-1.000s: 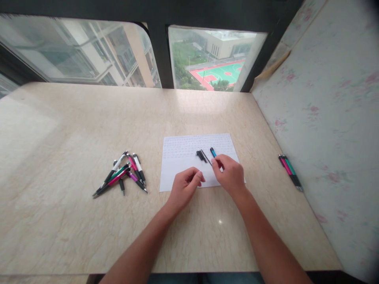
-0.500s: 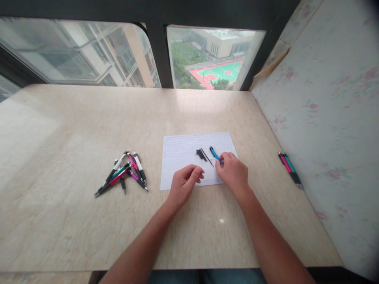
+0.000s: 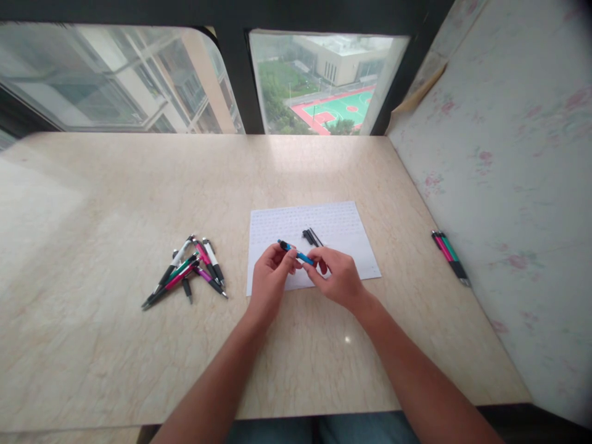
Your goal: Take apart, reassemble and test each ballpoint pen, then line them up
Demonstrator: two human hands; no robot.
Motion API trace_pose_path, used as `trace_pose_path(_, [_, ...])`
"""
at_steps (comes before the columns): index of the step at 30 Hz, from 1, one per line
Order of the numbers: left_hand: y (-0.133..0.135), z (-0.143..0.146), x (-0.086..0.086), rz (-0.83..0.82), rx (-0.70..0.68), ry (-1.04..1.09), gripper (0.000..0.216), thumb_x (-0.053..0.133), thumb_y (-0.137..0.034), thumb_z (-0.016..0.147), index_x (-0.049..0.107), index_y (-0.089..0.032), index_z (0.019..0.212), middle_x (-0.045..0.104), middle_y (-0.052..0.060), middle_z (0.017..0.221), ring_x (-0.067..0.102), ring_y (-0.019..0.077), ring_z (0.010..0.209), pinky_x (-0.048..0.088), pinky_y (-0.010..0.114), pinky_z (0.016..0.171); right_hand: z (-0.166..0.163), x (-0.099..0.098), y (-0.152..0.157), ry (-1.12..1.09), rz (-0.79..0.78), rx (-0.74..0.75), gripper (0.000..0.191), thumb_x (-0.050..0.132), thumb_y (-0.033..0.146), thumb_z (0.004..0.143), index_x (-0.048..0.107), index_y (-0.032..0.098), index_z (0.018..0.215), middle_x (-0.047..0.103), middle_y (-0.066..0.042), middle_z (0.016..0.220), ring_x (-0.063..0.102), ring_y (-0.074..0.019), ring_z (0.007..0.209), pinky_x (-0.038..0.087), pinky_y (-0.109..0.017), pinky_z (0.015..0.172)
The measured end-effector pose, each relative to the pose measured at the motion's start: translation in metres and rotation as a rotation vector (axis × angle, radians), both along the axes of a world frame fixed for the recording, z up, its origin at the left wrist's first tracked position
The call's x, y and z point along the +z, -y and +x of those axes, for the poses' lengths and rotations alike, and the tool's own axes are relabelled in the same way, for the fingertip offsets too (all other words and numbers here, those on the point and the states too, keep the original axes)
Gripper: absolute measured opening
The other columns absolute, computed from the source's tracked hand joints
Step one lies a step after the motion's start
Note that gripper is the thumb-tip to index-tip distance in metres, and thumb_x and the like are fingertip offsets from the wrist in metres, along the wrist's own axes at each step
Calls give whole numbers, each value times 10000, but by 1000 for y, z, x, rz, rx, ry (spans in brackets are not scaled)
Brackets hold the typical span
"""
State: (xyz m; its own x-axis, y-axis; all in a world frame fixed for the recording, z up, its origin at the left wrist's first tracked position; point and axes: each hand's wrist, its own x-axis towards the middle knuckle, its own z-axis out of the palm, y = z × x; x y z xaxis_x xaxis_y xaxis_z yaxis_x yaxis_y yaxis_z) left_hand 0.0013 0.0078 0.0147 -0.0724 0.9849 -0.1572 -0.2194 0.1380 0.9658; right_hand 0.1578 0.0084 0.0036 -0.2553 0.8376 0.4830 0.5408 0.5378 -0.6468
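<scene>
Both hands hold a blue pen barrel (image 3: 296, 252) just above a white sheet of paper (image 3: 345, 227). My left hand (image 3: 269, 279) pinches its left end, which has a black tip. My right hand (image 3: 337, 277) pinches its right end. Small black pen parts (image 3: 309, 236) and a thin refill lie on the paper just beyond my right fingers.
A heap of several pens (image 3: 187, 271) in pink, green, white and black lies on the marble table (image 3: 115, 203) to the left. Two or three more pens (image 3: 449, 254) lie at the right by the papered wall. A window runs along the far edge.
My right hand picked the blue barrel up off the paper and brought it leftward. My left hand rose and took hold of its other end.
</scene>
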Motion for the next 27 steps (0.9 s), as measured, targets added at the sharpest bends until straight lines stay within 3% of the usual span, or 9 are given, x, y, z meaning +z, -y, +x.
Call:
trace_pose_path(4, [-1, -2, -3, -54, -1, 93, 262, 750, -379, 792, 661, -158, 900, 641, 2, 720, 567, 93, 633, 422, 213, 612, 11, 1, -7, 71, 8, 73, 104, 556, 274, 924, 620, 202, 964, 681, -26, 857, 588, -136, 699, 473, -267, 685])
trace_pose_path(7, [-1, -2, -1, -63, 5, 102, 281, 743, -395, 800, 671, -160, 936, 652, 10, 747, 596, 98, 670, 426, 206, 611, 24, -1, -16, 137, 17, -103, 202, 462, 182, 953, 653, 195, 1017, 691, -68, 974, 632, -177, 905, 491, -292, 793])
trace_pose_path(10, [-1, -2, 1, -92, 12, 124, 317, 736, -421, 803, 667, -157, 965, 649, 8, 743, 606, 95, 669, 429, 194, 595, 33, -5, -23, 247, -43, -229, 290, 445, 114, 928, 688, 209, 1054, 680, -80, 1040, 628, -195, 970, 491, -302, 799])
trace_pose_path(17, [-1, -3, -2, -180, -33, 154, 393, 710, -490, 803, 600, -176, 1012, 663, 2, 725, 652, 122, 598, 429, 193, 521, 34, -6, -24, 406, -184, -193, 335, 432, 117, 941, 720, 244, 1054, 660, -77, 1086, 588, -204, 1026, 469, -292, 767])
trace_pose_path(27, [-2, -5, 1, -157, -21, 207, 327, 709, -412, 823, 592, -168, 1007, 685, 7, 755, 648, 101, 630, 470, 193, 600, 33, -11, -28, 405, -220, -227, 275, 457, 189, 971, 732, 198, 965, 680, -83, 975, 595, -192, 927, 441, -289, 759])
